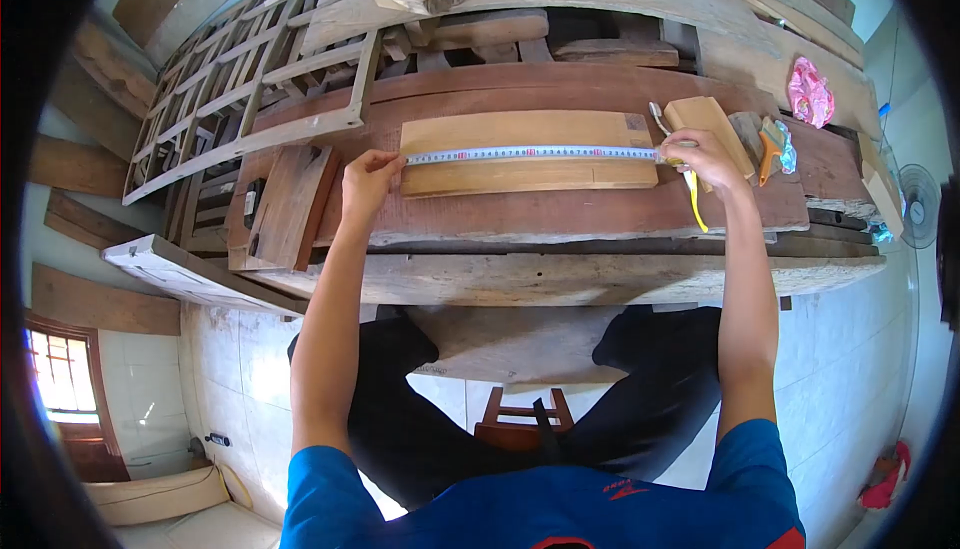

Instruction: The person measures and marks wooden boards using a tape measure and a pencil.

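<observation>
Both hands pinch a white measuring tape (530, 154) taut along a pale rectangular plank (525, 174) on the rough wooden workbench (560, 274): left hand (368, 174) at the left end, right hand (700, 154) seemingly gripping the case, arms outstretched.

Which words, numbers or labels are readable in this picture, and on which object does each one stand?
None can be read for certain.
Tape measure, stretched over the light board between left hand and right hand: printed numbers, too small to read.
Blue shirt: small red mark, blurred, unreadable.

Both arms outstretched, left hand (368, 177) pinching, right hand (700, 154) clenched.
</observation>
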Available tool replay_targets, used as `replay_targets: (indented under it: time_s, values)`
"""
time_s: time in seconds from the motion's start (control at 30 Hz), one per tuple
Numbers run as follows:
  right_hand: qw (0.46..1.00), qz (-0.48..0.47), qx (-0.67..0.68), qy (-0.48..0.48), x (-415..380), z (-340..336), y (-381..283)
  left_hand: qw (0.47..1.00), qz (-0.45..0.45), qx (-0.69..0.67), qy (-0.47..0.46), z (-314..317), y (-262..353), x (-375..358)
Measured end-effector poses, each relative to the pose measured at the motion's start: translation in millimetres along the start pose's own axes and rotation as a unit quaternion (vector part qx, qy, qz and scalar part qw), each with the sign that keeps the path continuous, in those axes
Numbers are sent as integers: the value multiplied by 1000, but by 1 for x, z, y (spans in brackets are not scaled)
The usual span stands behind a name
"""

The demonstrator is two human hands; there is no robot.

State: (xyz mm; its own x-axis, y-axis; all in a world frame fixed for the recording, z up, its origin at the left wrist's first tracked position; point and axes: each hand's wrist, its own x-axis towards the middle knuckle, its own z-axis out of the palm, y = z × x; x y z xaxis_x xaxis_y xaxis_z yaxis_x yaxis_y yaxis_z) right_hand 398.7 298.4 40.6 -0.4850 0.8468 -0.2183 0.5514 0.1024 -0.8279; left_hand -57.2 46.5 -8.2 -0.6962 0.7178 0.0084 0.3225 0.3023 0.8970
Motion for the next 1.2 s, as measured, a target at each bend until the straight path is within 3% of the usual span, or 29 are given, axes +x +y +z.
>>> replay_targets:
  time_s: [0.4, 0.53, 0.73, 0.83, 0.93, 0.97, 1.1, 1.2]
  values:
    - [984, -110, -98, 97, 9, 11, 15, 1000, 0, -22, -22, 0, 2, -4]
    - [979, -177, -42, 91, 2, 11, 23, 1000, 15, 18, -13, -5, 0, -2]
    - [966, -194, -70, 155, -10, 9, 11, 999, 50, 1, 0, -13, 19, -6]
    - [958, -194, -80, 193, -12, 19, 8, 996, 73, 10, -40, -15, 7, 1]
    - [948, -211, -90, 221, -11, 30, 1, 984, 129, -125, -8, 0, -1, 3]
    - [948, -214, -83, 220, -11, 31, -2, 984, 136, -107, -31, -3, -3, 6]
    - [934, -240, -78, 253, -3, 30, 2, 992, 98, -76, -22, -3, 13, -3]
    - [971, -74, 35, 226, -14, 26, -10, 995, 14, -59, -83, -7, 15, -8]
